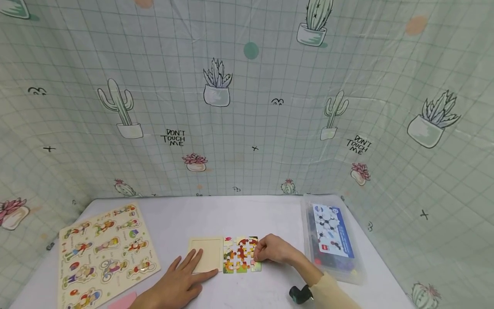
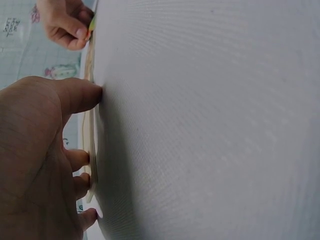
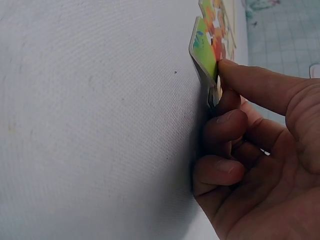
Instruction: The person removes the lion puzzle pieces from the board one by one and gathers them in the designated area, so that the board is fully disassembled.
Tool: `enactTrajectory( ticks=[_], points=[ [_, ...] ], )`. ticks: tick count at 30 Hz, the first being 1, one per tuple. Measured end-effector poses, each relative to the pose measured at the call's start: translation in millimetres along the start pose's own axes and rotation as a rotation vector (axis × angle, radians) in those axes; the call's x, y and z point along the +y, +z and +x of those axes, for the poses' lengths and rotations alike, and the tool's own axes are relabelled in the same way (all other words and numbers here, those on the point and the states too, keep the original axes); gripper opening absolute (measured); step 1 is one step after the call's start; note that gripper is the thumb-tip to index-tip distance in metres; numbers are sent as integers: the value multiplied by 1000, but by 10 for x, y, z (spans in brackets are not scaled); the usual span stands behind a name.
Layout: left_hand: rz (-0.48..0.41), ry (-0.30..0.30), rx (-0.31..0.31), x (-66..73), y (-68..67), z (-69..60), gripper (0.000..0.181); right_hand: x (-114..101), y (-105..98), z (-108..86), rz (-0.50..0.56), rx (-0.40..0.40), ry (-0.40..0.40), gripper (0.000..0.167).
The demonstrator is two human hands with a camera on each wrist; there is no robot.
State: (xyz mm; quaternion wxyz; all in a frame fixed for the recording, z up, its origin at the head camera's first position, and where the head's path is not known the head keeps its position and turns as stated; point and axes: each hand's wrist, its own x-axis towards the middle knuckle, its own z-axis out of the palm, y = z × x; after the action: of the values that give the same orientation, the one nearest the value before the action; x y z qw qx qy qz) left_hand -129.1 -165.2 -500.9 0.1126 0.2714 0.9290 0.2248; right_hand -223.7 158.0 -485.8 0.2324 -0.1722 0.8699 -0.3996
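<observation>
A small jigsaw puzzle (image 1: 242,253) with an orange and green picture lies on the white table, with gaps between several of its pieces. My right hand (image 1: 272,249) is at its right edge, pinching a puzzle piece between thumb and curled fingers. The right wrist view shows a green puzzle piece (image 3: 204,54) tilted off the table by the thumb tip. Left of the puzzle, touching it or nearly so, lies a pale wooden puzzle tray (image 1: 212,254). My left hand (image 1: 176,283) rests with spread fingers on the tray's left and front edges.
A large wooden picture board (image 1: 96,274) with figures lies at the left. At the right stands a clear plastic case (image 1: 333,244) with a blue label. A black object (image 1: 300,295) is by the right sleeve, and a pink item (image 1: 124,301) by the left wrist.
</observation>
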Motion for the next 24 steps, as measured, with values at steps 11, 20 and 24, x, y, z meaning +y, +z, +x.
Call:
enactTrajectory(
  ticks=[11,20,24],
  points=[
    [-5,9,9,17,31,32,47,45,-54,-12,5,25,-13,5],
    [103,24,181,102,-191,102,42,15,-266,1,-6,146,-30,14],
    [202,-8,346,87,-348,185,35,-1,-260,-12,-124,140,-95,11]
  ],
)
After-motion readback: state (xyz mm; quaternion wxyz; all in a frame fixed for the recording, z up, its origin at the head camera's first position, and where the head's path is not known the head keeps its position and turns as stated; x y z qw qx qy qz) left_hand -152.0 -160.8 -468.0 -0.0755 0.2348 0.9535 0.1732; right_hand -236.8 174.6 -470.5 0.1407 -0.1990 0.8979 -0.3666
